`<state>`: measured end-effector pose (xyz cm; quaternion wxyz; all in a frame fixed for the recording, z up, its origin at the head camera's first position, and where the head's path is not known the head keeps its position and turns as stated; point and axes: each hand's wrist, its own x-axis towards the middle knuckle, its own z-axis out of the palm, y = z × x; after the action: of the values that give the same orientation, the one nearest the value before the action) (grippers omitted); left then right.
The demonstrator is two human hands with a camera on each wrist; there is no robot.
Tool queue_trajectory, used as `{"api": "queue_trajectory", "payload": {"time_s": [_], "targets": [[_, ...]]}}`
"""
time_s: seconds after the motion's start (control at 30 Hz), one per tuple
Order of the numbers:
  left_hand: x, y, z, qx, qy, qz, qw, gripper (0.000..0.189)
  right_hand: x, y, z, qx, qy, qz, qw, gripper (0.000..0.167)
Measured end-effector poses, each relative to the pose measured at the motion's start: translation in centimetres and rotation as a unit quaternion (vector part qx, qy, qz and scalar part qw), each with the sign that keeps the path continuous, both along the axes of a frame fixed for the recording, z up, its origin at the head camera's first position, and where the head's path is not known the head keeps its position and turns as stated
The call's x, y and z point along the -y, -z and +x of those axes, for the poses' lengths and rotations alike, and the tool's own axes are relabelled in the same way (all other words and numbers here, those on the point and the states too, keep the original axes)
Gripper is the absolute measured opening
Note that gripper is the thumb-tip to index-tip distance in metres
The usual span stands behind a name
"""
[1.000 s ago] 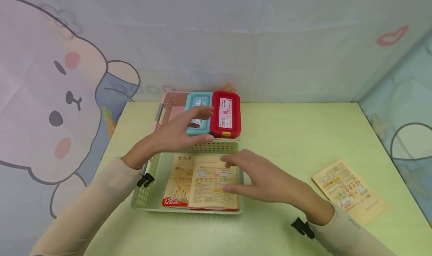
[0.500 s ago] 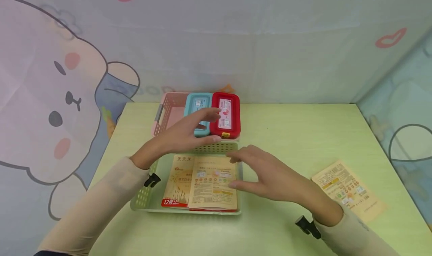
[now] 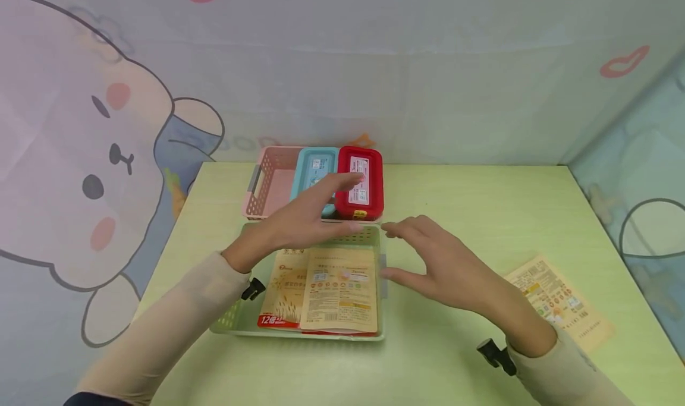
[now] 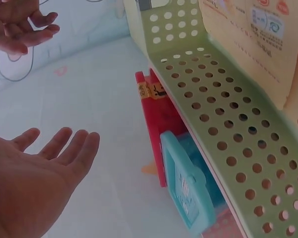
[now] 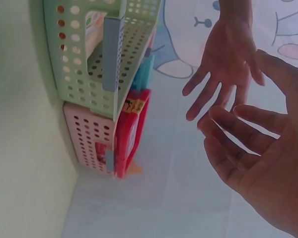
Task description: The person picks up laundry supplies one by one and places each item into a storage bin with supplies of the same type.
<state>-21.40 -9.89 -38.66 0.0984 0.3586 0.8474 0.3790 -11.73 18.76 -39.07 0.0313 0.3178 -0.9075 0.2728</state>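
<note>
My left hand (image 3: 307,216) hovers with nothing in it over the seam between a pink basket (image 3: 275,186) and a green basket (image 3: 241,317). Its fingers are extended and overlap the red-lidded box (image 3: 374,186) in the head view. My right hand (image 3: 441,263), also holding nothing, hangs to the right of the green basket's right rim, fingers loosely bent toward the left hand. Inside the pink basket, the red box stands beside a light blue-lidded box (image 3: 307,168). Tan printed packets (image 3: 339,293) lie overlapping in the green basket. The wrist views show both palms bare.
Another tan packet (image 3: 562,305) lies flat on the pale green table (image 3: 481,204) at the right. A printed cloth backdrop (image 3: 455,97) rises behind the table, close to the pink basket.
My left hand has moved to the right, from over the blue box toward the red one. The right hand has drifted right and slightly up, off the packets. Boxes and packets stay put.
</note>
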Motion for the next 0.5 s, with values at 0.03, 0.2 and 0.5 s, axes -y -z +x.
{"api": "queue_trajectory", "payload": {"time_s": [0.03,0.2,0.5], "targets": [[-0.2,0.0,0.1,-0.003,-0.001,0.000,1.0000,0.092,-0.2,0.0,-0.1,-0.005,0.003,0.001,1.0000,0.067],[-1.4,0.2,0.4,-0.023,-0.001,-0.009,0.9997,0.097,-1.1,0.1,-0.5,-0.041,0.009,0.005,0.9991,0.072],[-3.2,0.2,0.5,-0.084,0.012,-0.024,0.9961,0.100,-3.1,-0.2,-1.7,-0.097,0.029,-0.007,0.9948,0.084]]}}
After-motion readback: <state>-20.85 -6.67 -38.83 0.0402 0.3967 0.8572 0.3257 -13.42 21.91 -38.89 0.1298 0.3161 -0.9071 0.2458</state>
